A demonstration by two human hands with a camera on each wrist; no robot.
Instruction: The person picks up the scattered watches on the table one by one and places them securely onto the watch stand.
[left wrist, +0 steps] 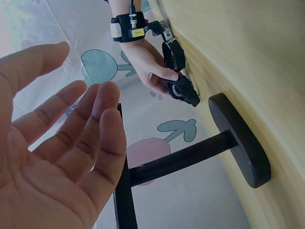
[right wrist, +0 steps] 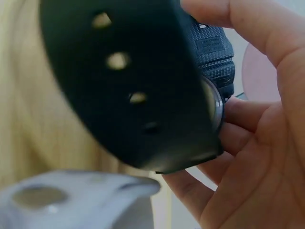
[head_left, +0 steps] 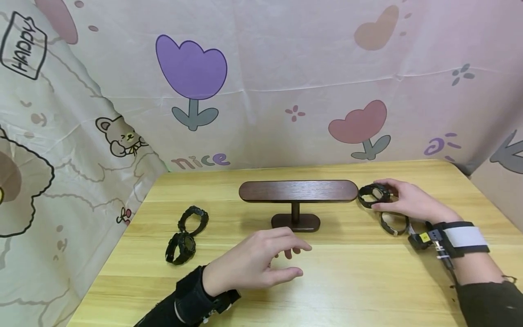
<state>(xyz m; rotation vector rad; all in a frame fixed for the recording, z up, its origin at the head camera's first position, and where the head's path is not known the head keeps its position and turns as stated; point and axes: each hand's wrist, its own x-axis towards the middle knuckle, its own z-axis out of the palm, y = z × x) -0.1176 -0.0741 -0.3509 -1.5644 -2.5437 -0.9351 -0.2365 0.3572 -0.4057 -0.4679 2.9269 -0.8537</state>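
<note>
A dark wooden T-shaped stand (head_left: pixel 297 191) rises from the middle of the yellow wooden table (head_left: pixel 347 281). My right hand (head_left: pixel 402 200) grips a black watch (head_left: pixel 373 194) just off the stand's right end; in the right wrist view its perforated strap (right wrist: pixel 128 86) fills the picture, with my fingers (right wrist: pixel 248 143) curled round the case. Another black watch (head_left: pixel 394 223) lies on the table under that hand. My left hand (head_left: pixel 261 263) hovers in front of the stand's base (left wrist: pixel 240 140) with relaxed fingers, holding nothing. Two more black watches (head_left: pixel 193 220) (head_left: pixel 180 248) lie at the left.
A printed fabric backdrop (head_left: pixel 261 81) with tulips and cartoon animals closes off the back and both sides of the table. Wrist-worn cameras are strapped to both forearms (head_left: pixel 453 238).
</note>
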